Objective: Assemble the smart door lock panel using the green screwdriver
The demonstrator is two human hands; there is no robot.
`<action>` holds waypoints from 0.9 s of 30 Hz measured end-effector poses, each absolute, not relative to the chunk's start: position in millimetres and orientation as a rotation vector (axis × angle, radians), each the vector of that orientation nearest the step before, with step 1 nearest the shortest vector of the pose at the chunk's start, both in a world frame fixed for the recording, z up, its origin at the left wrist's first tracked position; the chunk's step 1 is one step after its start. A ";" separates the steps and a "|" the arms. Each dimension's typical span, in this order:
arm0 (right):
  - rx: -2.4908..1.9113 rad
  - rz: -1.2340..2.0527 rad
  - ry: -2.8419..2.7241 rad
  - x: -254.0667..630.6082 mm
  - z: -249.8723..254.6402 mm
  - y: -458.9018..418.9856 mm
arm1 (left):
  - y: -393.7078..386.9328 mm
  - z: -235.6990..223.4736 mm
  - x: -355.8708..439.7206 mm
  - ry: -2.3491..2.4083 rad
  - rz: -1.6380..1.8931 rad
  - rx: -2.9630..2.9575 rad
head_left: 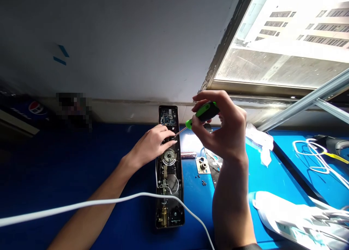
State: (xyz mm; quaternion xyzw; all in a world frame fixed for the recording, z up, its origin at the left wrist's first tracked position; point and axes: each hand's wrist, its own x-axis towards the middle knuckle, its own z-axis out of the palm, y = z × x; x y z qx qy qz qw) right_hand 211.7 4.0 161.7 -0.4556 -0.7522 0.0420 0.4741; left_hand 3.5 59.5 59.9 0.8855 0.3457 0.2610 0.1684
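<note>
A long black door lock housing (174, 202) lies on the blue table, its inside facing up with a circuit board (169, 117), a round metal hub, a brass cylinder and thin white wires showing. My left hand (155, 142) reaches across its upper half, fingers and thumb curled onto the parts inside; what lies under the fingertips is hidden. In my right hand (225, 128) is a screwdriver (206, 112) with a green and black handle. It slants down to the left, and its tip ends by my left fingertips, inside the housing.
Right of the housing lie a square metal plate (203, 165), several small screws (204, 183) and a dark red bar (188, 155). A white cable (117, 200) crosses in front. Plastic bags (289, 213), coiled white cables (313, 155) and a metal frame (305, 100) are farther right.
</note>
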 end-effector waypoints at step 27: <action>-1.751 0.397 -2.045 304.8 160.4 -31.1 | 49.3 60.3 107.5 0.754 0.031 2.783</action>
